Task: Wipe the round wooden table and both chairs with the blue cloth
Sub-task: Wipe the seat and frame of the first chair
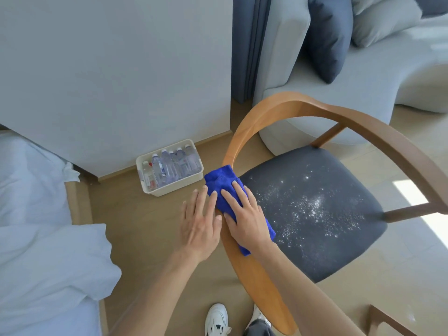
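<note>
The wooden chair (322, 190) is the biggest thing here. Its curved back rail (244, 139) bends like a big hoop around the dark grey seat (312, 209). The right end of the rail runs off the edge of the view, and its near end goes down behind the person's right arm. White specks lie all over the seat, most of them in the middle. No chair legs can be seen from up here.

Behind the chair stands a pale sofa (351, 76) with a dark cushion (327, 37); its top is cut off. Far to the left of the chair is a bed with white sheets (41, 226), also cut off at the edge. Between the bed and the chair, by the wall, sits a cream box (169, 168) full of small bottles. Their labels are too blurry to read.

The blue cloth (224, 190) lies on the left side of the chair's rail. It is long and thin, and it runs along the rail, from the far end near the box down toward the person. Much of it is hidden under the right hand (244, 212).

That hand lies flat on the cloth with straight fingers, pressing it onto the rail. The left hand (201, 219) is just beside the rail, fingers straight and spread, fingertips touching the cloth's edge. It grips nothing.

Two white shoes (217, 318) peek in below the chair.
</note>
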A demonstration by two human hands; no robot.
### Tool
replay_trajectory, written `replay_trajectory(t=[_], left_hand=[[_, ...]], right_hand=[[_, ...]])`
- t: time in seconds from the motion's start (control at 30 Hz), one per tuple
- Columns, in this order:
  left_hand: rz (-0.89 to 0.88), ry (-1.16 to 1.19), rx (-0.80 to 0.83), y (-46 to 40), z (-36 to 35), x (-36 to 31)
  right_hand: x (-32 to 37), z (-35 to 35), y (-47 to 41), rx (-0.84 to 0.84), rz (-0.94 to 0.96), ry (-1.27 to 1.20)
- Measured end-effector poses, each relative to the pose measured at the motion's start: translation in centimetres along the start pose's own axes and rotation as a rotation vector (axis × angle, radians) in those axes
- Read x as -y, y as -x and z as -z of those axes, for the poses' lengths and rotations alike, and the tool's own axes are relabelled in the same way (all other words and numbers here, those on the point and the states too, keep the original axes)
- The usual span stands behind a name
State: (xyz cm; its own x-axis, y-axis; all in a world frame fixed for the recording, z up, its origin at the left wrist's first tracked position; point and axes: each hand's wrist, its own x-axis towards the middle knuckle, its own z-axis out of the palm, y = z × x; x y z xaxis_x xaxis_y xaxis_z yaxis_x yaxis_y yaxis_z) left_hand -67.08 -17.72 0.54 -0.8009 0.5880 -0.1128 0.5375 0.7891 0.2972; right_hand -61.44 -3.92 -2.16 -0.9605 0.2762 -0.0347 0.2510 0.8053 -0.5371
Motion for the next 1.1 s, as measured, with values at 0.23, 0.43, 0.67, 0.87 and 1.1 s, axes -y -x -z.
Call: replay_trajectory(t=[0.23,0.43,0.67,0.87,1.1], left_hand=[[-0.069,-0.083,0.115,-0.5,-1.2,-1.7],[-0.248,-0.169,0.189,-1.0,-2.4,-5.1],[-0.358,-0.306,0.282,-3.0,-4.7,-7.6],[-0.366,-0.331,0.294,-5.9,-5.8,-8.4],[-0.356,-0.358,0.310,-7.8,-5.9,-9.1]], right_hand=[[-3.5,2.5,13.9,0.113,0.377,0.172],[-7.3,4.3,16.5,-0.031,-0.107,0.033],[-14.8,5.5,15.5,-0.042,-0.394,0.026],[-19.6,5.3,11.7,0.021,-0.389,0.033],[-24.3,4.2,7.8,-0.010,-0.379,0.039]])
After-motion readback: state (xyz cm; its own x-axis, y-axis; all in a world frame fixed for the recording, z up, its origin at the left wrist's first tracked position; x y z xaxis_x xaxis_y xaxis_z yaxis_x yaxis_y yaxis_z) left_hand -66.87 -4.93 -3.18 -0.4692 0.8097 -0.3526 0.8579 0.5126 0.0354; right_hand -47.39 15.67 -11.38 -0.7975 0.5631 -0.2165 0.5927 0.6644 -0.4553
